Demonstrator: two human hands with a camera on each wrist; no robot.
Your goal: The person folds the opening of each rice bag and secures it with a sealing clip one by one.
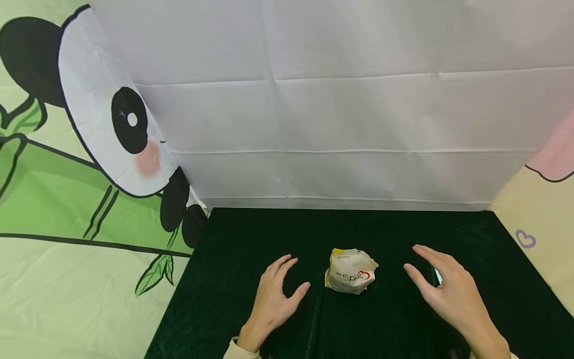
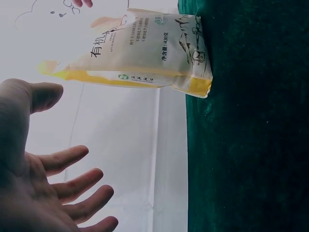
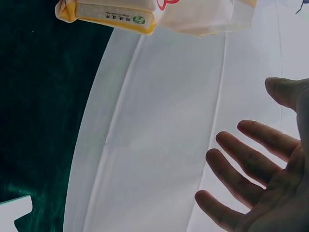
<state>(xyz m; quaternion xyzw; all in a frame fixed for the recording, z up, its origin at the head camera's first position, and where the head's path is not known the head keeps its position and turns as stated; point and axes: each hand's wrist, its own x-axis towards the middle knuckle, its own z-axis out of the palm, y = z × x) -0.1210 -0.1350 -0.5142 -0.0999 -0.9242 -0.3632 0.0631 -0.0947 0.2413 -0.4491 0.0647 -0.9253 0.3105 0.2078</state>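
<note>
A white paper bag with yellow edges (image 1: 351, 271) stands on the dark green cloth between my two hands. It carries black writing and a red heart outline. My left hand (image 1: 274, 299), to the left of the bag, is apart from it with fingers spread. In the left wrist view the bag (image 2: 145, 50) shows its printed side, beyond the thumb of my left hand (image 2: 53, 179). My right hand (image 1: 453, 289) hovers to the right of the bag, fingers extended and holding nothing. The right wrist view shows the bag (image 3: 193, 17) at the top, away from my right hand (image 3: 260, 164).
Partly hidden behind my right hand lies a flat white piece with a green edge (image 3: 17, 211) on the green cloth (image 1: 251, 234). A white fabric wall (image 1: 336, 124) rises behind the table. Printed panda fabric (image 1: 103, 124) hangs at the left, and cream fabric (image 1: 542, 234) at the right.
</note>
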